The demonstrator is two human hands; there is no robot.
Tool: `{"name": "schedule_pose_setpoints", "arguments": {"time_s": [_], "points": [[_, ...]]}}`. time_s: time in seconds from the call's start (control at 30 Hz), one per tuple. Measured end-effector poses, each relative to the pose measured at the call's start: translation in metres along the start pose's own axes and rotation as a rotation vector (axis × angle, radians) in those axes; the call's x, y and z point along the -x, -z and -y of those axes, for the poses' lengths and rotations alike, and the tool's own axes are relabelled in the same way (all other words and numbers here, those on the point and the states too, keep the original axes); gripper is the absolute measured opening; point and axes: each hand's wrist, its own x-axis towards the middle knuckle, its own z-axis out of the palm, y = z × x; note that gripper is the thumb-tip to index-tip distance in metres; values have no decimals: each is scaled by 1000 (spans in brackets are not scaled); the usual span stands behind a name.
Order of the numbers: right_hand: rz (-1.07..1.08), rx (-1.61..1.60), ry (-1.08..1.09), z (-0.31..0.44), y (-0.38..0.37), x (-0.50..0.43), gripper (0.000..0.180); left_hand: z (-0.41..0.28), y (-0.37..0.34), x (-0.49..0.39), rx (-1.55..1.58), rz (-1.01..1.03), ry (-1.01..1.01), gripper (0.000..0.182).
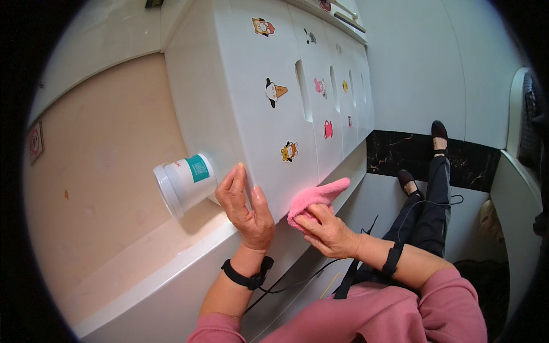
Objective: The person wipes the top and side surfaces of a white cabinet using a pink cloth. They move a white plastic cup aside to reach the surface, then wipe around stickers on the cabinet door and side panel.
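A pink cloth (315, 199) is bunched in my right hand (328, 229) and lies against the lower corner of a white drawer cabinet's front (257, 128). One end of the cloth sticks out past my fingers. My left hand (246, 210) rests at the cabinet's top edge, fingers on the top side and thumb on the front, with nothing held. Close beside its fingertips, a white lidded plastic tub (186, 184) with a green-and-white label stands on the cabinet top. Cartoon stickers (274, 92) decorate the drawer fronts, which have recessed grips (303, 90).
Patterned beige wallpaper (111, 163) covers the wall behind the cabinet. A white ledge (158, 274) runs along beside it. Black cables (309, 278) hang by my arms. My feet are on the pale floor near a black marbled strip (399, 154). A white curved panel (519, 206) stands at right.
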Motion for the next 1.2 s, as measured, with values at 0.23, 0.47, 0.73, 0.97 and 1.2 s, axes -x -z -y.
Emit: {"name": "schedule_pose_setpoints", "arguments": {"time_s": [0.23,0.47,0.73,0.97,1.2], "points": [[-252,167,244,-43,56,-126,40,0,1,0,-24,11,-1,47],[-460,237,340,-101,140,-299,34,-1,1,6,5,5,28,48],[-460,330,250,-166,150,-299,46,-6,1,1,-7,21,4,48],[-386,523,251,-115,44,-108,41,-5,2,3,-42,27,23,46],[-297,152,-109,-81,27,-50,45,-1,-1,2,-23,24,3,46]]}}
